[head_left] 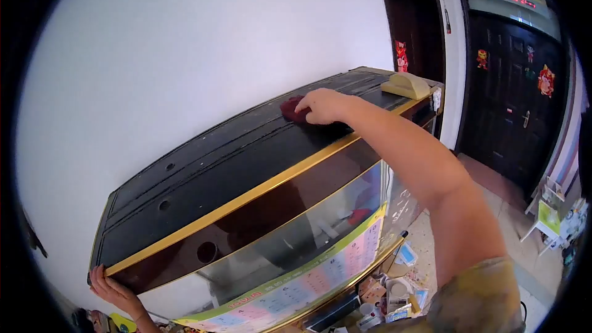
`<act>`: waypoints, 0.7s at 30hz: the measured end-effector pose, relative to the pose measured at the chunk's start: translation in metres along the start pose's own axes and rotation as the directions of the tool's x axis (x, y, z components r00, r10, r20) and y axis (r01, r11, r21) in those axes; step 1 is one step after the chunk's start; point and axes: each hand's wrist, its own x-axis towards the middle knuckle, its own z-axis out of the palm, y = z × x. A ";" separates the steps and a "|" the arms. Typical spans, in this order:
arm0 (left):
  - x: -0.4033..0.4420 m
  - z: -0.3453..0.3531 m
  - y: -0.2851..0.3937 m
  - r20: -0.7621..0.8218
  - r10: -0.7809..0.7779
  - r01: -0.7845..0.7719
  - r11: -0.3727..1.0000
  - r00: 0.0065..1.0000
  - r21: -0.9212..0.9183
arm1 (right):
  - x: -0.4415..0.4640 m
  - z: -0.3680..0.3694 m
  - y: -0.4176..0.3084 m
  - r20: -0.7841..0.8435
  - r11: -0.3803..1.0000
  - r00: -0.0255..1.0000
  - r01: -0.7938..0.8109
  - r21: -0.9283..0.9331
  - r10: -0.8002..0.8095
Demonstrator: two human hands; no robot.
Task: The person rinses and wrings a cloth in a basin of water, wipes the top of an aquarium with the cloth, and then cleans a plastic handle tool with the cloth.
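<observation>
My right hand point(324, 106) is closed on a dark red cloth point(294, 109), which lies against the black top point(216, 157) of a large glass-fronted cabinet. At the near left corner of the cabinet, my left hand point(114, 290) holds the gold-trimmed edge point(203, 224), its fingertips over the rim. To the right of the cloth, a beige curved piece point(407, 86) rests on the far end of the top. A coloured number chart point(308, 280) shows on the cabinet's glass front.
A white wall point(203, 43) runs behind the cabinet. Beyond its right end are a dark door point(509, 86) with stickers and a small green-topped white stool point(547, 219). Assorted items point(394, 296) crowd the area below the cabinet front.
</observation>
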 end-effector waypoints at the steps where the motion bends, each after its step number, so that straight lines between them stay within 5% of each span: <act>1: -0.004 0.001 -0.011 0.067 0.010 -0.014 0.999 0.998 0.048 | 0.001 0.001 0.006 -0.025 0.999 0.999 0.033 -0.004 -0.034; 3: -0.013 -0.002 -0.011 0.073 -0.013 0.000 0.985 0.997 0.175 | 0.013 0.009 -0.005 -0.050 0.994 0.998 -0.042 -0.100 0.037; 6: -0.003 -0.008 0.013 0.084 -0.142 0.108 0.942 0.986 0.319 | 0.003 0.010 -0.042 -0.107 0.988 0.991 0.094 0.123 -0.081; 8: 0.007 -0.013 0.042 -0.015 -0.137 0.138 0.981 0.990 0.134 | -0.016 0.006 -0.057 -0.151 0.938 0.943 0.316 0.141 -0.295; 14: 0.049 -0.033 0.180 -0.031 0.068 -0.073 0.974 0.997 -0.215 | -0.031 -0.013 0.018 0.013 0.999 0.999 0.033 0.015 -0.033; 17: 0.054 -0.042 0.230 0.112 0.163 -0.134 0.963 0.980 -0.233 | -0.038 -0.024 0.048 0.038 0.980 0.990 0.125 0.156 -0.132; 19: 0.053 -0.043 0.245 0.182 0.215 -0.163 0.951 0.960 -0.264 | -0.058 -0.042 0.061 -0.327 0.927 0.945 0.110 0.360 0.015; 21: 0.048 -0.040 0.253 0.216 0.219 -0.156 0.948 0.952 -0.276 | -0.070 -0.054 0.101 -0.447 0.945 0.844 -0.194 0.263 0.297</act>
